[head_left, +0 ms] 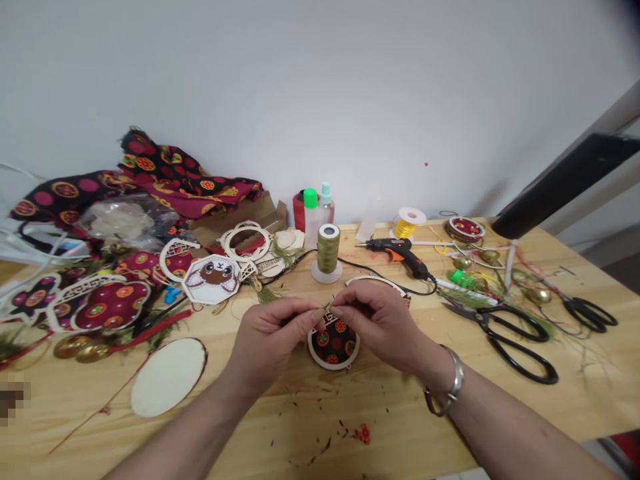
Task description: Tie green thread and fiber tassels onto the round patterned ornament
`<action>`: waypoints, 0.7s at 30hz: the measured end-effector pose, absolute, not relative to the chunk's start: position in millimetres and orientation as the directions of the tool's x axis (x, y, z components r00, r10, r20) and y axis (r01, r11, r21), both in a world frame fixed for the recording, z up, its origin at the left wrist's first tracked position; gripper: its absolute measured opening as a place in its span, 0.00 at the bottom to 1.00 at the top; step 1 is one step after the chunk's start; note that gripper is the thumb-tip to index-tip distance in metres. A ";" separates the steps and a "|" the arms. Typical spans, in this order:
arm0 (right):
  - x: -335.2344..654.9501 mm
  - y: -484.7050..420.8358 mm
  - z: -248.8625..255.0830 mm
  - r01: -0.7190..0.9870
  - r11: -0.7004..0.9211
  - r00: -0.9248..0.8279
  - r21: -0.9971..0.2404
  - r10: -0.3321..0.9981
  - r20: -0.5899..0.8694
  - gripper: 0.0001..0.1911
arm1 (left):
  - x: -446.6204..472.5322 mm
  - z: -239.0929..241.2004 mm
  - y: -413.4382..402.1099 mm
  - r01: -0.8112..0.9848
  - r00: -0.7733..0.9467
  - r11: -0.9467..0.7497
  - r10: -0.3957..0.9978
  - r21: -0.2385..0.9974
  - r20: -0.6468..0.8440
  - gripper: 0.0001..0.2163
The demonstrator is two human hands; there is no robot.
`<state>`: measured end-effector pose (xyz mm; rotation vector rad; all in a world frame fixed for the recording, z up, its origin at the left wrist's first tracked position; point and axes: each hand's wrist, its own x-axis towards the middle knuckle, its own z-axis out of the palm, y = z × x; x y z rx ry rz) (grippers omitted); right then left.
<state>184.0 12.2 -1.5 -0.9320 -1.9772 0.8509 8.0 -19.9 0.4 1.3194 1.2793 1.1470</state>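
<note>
My left hand (273, 337) and my right hand (380, 320) meet at the middle of the wooden table (400, 427), fingers pinched together on a thin olive thread or small item that I cannot make out. Just below the fingertips lies a round fabric-covered ornament (334, 345), black with red and green flower dots. A spool of olive-green thread (328, 251) stands upright just behind the hands. A silver bracelet (447, 387) is on my right wrist.
Large black scissors (515, 337) and smaller scissors (587, 312) lie at right. An orange-black glue gun (400, 252), yellow cord spool (407, 223) and bottles (315, 217) stand behind. Patterned fabric (165, 173), wooden rings (247, 241), a sheep piece (213, 277) and a white oval (167, 377) fill the left.
</note>
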 end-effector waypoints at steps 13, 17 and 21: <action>177.6 1.6 -4.6 0.274 0.498 -0.467 -0.823 0.817 0.339 0.06 | 10.2 2.7 -17.8 0.215 -0.105 -0.009 0.994 0.977 0.033 0.03; 177.7 1.2 -3.4 0.267 0.533 -0.487 -0.803 0.793 0.365 0.06 | 10.7 1.3 -19.0 0.207 -0.122 -0.007 0.992 0.978 0.033 0.03; 178.2 1.7 -3.2 0.274 0.567 -0.514 -0.777 0.769 0.380 0.07 | 10.9 1.0 -19.9 0.213 -0.136 -0.012 0.990 0.977 0.042 0.03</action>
